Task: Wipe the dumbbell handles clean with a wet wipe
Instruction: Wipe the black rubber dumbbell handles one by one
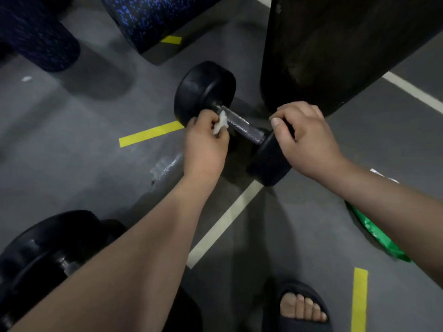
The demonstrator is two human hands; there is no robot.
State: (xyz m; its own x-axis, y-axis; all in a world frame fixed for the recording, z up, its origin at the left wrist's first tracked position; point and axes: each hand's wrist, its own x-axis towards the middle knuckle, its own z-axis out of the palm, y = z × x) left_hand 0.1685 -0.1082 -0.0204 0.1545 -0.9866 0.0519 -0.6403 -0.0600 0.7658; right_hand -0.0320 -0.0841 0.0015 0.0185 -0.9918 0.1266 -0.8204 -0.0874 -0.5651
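Black slipper: bottom edge, toes showing, nearest thing.
Second black dumbbell: lower left on the floor, partly behind the left forearm, nobody touching it.
Green plastic packet: on the floor under the right forearm, half hidden; can't tell the contents.
Grey floor: yellow and white tape lines.
Left hand: fingers curled, pinching a crumpled white wet wipe against the handle's far-left end, just beside the far head.
Right hand: clamped over the top of the near head, steadying it.
Black round-headed dumbbell: on the floor just ahead of both hands.
Knurled metal handle: long axis runs diagonally, near-right to far-left; the bare stretch lies between the two hands.
Key relation: the left hand has the wipe on the handle, so the stroke likely runs along the axis toward the right hand.
Dark pillar: just behind the dumbbell, right.
Blue-speckled foam rollers: farthest, top left.
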